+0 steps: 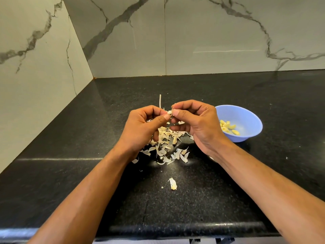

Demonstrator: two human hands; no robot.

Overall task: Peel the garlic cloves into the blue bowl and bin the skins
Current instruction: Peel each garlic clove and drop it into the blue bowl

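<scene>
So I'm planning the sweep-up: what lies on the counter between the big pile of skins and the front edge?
In the head view, one loose skin with a tiny crumb beside it lies between the pile of skins and the counter's front edge; the rest is bare.

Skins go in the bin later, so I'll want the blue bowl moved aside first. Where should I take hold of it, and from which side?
Take the blue bowl by its rim on the right, coming from above with a pinch grip over the edge. The wall flares outward and looks smooth, so the sides offer little purchase. The peeled cloves lie toward the left of the bowl's floor, and the right hand crowds that side.
</scene>
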